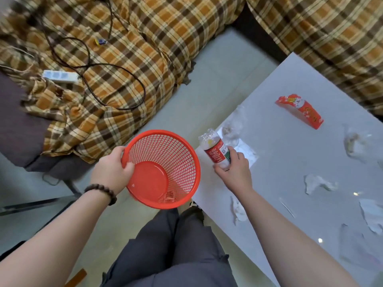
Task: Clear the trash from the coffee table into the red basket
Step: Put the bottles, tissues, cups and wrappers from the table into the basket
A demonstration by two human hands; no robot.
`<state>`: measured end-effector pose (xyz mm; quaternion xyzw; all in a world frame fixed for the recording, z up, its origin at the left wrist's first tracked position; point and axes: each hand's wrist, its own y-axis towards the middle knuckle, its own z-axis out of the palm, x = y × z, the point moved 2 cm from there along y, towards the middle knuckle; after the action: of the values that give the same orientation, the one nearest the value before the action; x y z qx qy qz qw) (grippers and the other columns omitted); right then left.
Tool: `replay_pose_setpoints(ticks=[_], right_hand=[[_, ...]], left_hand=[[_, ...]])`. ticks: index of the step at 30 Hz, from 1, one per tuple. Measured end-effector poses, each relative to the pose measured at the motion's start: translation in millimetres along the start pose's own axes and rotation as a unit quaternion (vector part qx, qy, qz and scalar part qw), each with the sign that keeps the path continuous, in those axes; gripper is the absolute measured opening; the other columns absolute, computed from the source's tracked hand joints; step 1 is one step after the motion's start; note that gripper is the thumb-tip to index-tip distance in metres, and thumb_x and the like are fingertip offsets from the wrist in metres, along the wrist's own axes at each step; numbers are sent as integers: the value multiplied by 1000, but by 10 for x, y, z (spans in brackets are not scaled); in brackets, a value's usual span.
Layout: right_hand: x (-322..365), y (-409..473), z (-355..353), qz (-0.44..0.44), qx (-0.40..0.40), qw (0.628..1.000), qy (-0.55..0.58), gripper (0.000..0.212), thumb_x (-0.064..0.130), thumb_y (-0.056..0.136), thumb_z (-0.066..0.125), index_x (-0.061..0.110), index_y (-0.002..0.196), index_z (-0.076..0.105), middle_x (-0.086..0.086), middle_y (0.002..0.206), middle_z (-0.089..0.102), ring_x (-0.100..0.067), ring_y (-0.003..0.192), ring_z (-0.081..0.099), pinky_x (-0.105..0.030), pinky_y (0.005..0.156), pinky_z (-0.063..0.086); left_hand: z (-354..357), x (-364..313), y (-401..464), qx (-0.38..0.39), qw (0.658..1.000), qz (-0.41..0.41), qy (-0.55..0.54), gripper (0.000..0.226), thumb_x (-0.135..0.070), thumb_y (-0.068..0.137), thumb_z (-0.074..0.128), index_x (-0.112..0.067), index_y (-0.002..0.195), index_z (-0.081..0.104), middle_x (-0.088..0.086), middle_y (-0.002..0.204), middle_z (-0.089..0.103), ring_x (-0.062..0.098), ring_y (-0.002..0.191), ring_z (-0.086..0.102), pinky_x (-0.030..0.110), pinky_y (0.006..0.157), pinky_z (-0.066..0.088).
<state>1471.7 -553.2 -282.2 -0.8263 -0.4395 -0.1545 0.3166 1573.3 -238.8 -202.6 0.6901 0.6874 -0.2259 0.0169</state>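
Note:
My left hand (113, 168) grips the rim of the red mesh basket (163, 168), held in the air left of the white coffee table (279, 158); the basket looks empty. My right hand (234, 168) grips a crushed clear plastic bottle (214, 149) with a red and green label, at the table's left edge beside the basket. A red snack box (299, 110) lies further back on the table. Crumpled tissues (317, 183) and clear plastic wrappers (356, 142) are scattered over the table.
A plaid-covered sofa (116, 59) stands to the left with a white power strip (60, 76) and black cables on it. A second plaid-covered seat (331, 32) is behind the table. My legs in dark trousers (176, 249) are below.

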Motion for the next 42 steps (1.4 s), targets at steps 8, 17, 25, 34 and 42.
replay_pose_setpoints(ticks=[8,17,25,34,42], right_hand=[[719,-431,-304,-158,30,980,-120,72,52,76,58,31,140,33,-3,110,52,-26,101,46,-37,82,43],[1166,-343,-234,-219,6,933,-285,53,47,79,58,22,124,47,-6,110,60,-29,101,51,-40,81,39],[1085,-278,-215,-189,4,937,-293,47,47,83,58,14,117,53,-11,115,59,-30,108,50,-42,86,39],[887,-479,-532,-204,-121,957,-168,37,33,80,63,7,106,63,-14,101,63,-34,98,58,-42,83,46],[-266,-1035,-522,40,-121,990,-68,56,40,85,62,17,134,46,-11,136,47,-29,126,40,-42,103,38]], left_hand=[[-345,-524,55,-31,996,86,-16,39,-27,81,55,-17,119,55,9,83,68,31,73,62,36,61,50],[-515,-989,-57,-37,983,162,-75,34,-24,82,55,-12,113,59,10,80,69,33,75,62,40,65,50],[-490,-1196,10,-34,980,190,-49,32,-28,83,53,-16,112,59,6,76,67,28,70,62,38,62,51],[-323,-1199,130,-24,982,187,-14,31,-30,84,52,-13,109,58,6,76,66,28,66,60,37,57,51],[-186,-1253,139,-16,978,208,21,37,-32,82,55,-11,113,57,10,78,64,32,69,60,31,56,41]])
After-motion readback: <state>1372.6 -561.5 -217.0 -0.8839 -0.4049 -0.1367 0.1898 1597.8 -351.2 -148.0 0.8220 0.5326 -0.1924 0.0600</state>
